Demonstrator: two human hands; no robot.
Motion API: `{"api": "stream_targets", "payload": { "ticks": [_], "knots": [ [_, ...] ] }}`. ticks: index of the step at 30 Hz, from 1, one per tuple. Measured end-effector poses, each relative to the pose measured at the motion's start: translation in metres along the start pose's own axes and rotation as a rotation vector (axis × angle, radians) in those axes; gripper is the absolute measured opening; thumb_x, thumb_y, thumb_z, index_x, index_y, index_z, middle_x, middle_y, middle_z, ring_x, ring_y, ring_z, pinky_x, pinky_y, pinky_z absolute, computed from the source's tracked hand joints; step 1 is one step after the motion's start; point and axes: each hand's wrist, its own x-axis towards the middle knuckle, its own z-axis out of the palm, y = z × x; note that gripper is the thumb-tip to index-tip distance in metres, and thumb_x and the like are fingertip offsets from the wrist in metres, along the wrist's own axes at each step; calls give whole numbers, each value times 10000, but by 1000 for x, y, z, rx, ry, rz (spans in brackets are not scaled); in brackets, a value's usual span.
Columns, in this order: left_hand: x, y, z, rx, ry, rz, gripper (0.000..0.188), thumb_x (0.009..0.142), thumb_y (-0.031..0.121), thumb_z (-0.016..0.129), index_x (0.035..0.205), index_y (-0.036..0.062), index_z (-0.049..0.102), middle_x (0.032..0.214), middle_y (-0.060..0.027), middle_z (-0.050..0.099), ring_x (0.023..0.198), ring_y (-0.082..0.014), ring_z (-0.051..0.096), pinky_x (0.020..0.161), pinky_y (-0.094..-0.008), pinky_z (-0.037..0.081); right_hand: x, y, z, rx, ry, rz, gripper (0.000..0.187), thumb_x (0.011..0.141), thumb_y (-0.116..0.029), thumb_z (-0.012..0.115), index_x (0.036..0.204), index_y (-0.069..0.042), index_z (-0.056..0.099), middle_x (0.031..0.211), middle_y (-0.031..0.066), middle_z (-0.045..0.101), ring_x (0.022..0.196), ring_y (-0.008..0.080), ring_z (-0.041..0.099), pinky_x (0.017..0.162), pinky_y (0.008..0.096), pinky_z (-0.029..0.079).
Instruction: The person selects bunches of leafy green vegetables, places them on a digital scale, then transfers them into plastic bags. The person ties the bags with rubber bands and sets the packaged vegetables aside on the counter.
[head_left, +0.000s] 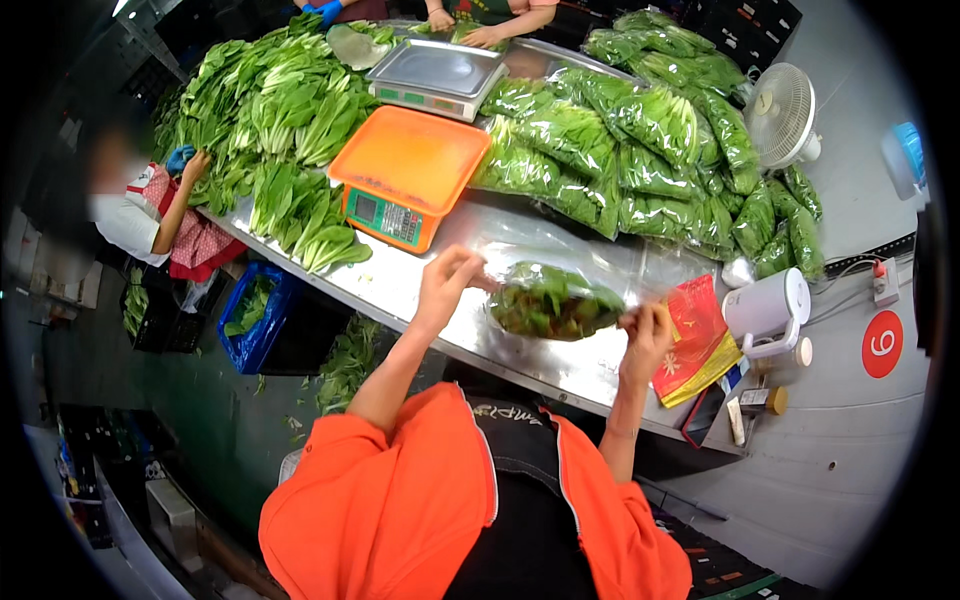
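Between my hands, a clear plastic bag [560, 300] with leafy greens inside hangs over the metal table [400, 295]. My left hand [450, 285] pinches the bag's left edge near its top. At the opposite edge, my right hand [648, 335] grips the film with fingers closed. The greens inside look dark, and the film is partly blurred. Just beyond my left hand stands an orange-topped scale [410, 165] with its pan bare. A red and yellow bag [692, 335] lies beside my right hand.
Loose leafy greens [280, 130] are heaped at left; filled bags of greens [620, 150] are stacked at right. A silver scale [438, 72] stands behind. A white kettle [768, 308] and a fan [782, 115] are at right. Co-workers stand at the left and far edges. A blue-lined crate [262, 310] sits below.
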Motion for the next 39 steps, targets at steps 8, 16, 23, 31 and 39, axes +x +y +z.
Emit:
{"api": "stream_targets", "payload": {
  "ticks": [8, 16, 23, 31, 39],
  "knots": [
    [6, -14, -10, 117, -136, 8, 149, 898, 104, 583, 911, -31, 642, 751, -50, 644, 657, -117, 619, 632, -254, 524, 15, 9, -11, -26, -319, 103, 217, 937, -160, 542, 974, 37, 626, 771, 52, 577, 571, 106, 568, 502, 219, 453],
    [3, 39, -8, 256, -128, 123, 150, 862, 96, 615, 786, -12, 688, 679, -17, 532, 684, -101, 521, 580, -244, 380, -2, -44, 7, -102, -219, -49, 227, 953, -95, 453, 933, 58, 619, 794, 138, 637, 444, 107, 523, 407, 198, 396],
    [-5, 47, -13, 437, -136, 134, 171, 886, 146, 601, 874, 10, 703, 562, 17, 524, 488, -59, 431, 447, -228, 342, -9, -37, 12, -54, -194, -43, 240, 961, -131, 463, 891, 61, 588, 855, 168, 657, 531, 139, 600, 455, 217, 467],
    [5, 29, -17, 116, -110, -54, 272, 945, 199, 506, 937, -39, 638, 528, -38, 556, 443, -100, 530, 456, -231, 417, 5, -10, 24, 15, -108, 52, 242, 955, -165, 495, 913, 52, 594, 868, 141, 655, 769, 209, 659, 717, 309, 555],
    [44, 29, 3, -195, -148, 198, 366, 970, 249, 393, 1021, -58, 586, 947, -203, 661, 897, -298, 662, 823, -396, 533, 49, -35, 53, 188, -226, -145, 208, 948, -119, 500, 988, 52, 611, 924, 144, 661, 797, 186, 652, 739, 297, 539]
  ]
}}
